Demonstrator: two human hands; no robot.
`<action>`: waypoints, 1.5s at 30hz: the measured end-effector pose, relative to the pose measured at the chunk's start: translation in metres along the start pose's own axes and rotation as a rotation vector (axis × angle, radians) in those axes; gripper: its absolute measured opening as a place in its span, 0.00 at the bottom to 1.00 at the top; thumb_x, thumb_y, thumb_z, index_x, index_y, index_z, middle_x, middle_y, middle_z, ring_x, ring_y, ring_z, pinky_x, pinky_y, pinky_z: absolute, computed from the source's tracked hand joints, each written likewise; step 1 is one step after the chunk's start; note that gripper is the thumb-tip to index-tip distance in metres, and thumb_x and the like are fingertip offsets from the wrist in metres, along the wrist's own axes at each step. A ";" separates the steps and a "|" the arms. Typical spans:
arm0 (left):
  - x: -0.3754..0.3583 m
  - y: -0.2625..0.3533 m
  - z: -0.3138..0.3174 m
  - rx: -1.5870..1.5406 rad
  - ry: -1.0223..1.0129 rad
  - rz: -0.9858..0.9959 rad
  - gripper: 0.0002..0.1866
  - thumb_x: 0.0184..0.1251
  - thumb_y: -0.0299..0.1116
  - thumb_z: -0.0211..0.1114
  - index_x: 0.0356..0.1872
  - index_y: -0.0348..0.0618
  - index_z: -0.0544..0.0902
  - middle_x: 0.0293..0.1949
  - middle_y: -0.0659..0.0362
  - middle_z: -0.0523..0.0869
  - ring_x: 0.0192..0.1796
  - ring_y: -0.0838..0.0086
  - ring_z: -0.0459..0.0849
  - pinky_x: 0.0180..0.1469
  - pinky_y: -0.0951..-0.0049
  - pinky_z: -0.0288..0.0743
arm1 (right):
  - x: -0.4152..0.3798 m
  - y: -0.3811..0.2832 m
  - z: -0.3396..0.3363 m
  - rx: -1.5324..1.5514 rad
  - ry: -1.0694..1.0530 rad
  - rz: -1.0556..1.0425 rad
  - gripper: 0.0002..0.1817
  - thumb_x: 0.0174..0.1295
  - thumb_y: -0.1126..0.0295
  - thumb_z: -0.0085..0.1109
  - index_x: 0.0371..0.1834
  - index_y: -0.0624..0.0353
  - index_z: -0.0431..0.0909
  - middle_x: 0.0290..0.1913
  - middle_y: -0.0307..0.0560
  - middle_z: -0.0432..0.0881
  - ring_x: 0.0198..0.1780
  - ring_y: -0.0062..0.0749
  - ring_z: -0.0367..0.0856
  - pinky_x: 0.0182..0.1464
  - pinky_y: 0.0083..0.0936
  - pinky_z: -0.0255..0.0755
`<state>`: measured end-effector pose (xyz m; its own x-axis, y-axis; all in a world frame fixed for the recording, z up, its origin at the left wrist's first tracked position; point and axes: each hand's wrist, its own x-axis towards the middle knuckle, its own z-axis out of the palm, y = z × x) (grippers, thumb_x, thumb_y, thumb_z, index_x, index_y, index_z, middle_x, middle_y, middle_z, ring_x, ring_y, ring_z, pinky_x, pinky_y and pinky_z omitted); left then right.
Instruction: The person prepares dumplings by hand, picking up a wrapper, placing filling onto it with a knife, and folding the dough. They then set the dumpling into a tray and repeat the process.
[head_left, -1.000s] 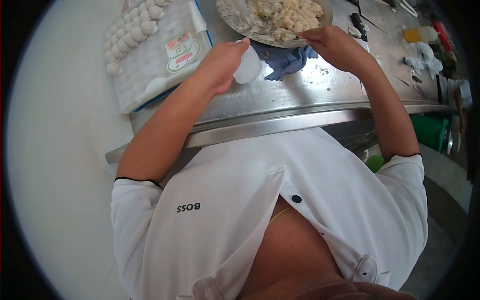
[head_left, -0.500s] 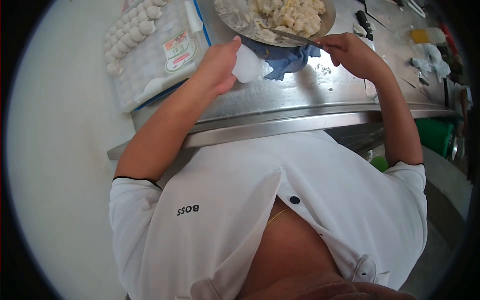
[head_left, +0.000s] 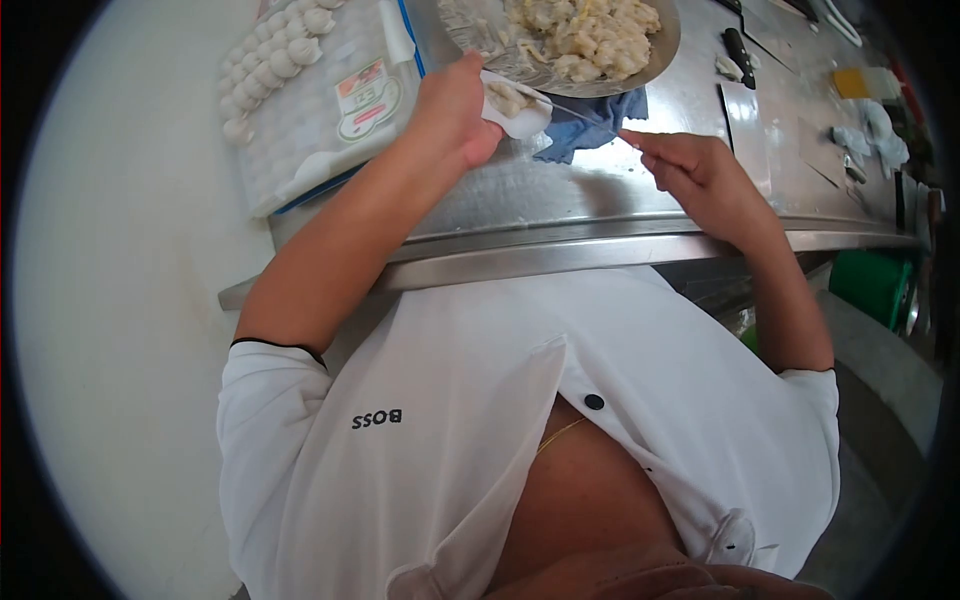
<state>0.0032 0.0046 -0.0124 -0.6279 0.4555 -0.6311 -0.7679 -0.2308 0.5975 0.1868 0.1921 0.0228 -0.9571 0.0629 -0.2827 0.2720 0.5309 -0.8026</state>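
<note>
My left hand is closed on the edge of a thin white dumpling wrapper, with a dab of pale filling lying on it. In my right hand is the handle end of a narrow metal spatula. Its tip reaches the filling on the wrapper. Just beyond both hands stands a wide metal bowl with a heap of chunky filling. A crumpled blue cloth lies under the bowl's near side.
To the left, a white tray holds rows of finished dumplings. At the right lie a black-handled knife, a bottle with yellow contents and crumpled white plastic. The steel table's raised front edge runs before my body.
The spatula has moved from the bowl's filling to the wrapper, as my right hand came nearer me. The wrapper, bare before, now carries filling.
</note>
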 end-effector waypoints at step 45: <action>-0.024 0.034 -0.010 -0.087 -0.286 0.110 0.21 0.79 0.43 0.45 0.60 0.35 0.70 0.57 0.50 0.78 0.59 0.59 0.77 0.63 0.55 0.69 | 0.103 -0.046 0.052 -0.316 0.385 -0.574 0.09 0.62 0.70 0.60 0.44 0.59 0.78 0.37 0.51 0.79 0.40 0.53 0.80 0.41 0.40 0.75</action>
<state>-0.0094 -0.0226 0.0183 -0.6565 0.6441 -0.3927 -0.7129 -0.3596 0.6020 0.0808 0.1305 0.0036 -0.9227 -0.0362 0.3839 -0.2652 0.7822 -0.5637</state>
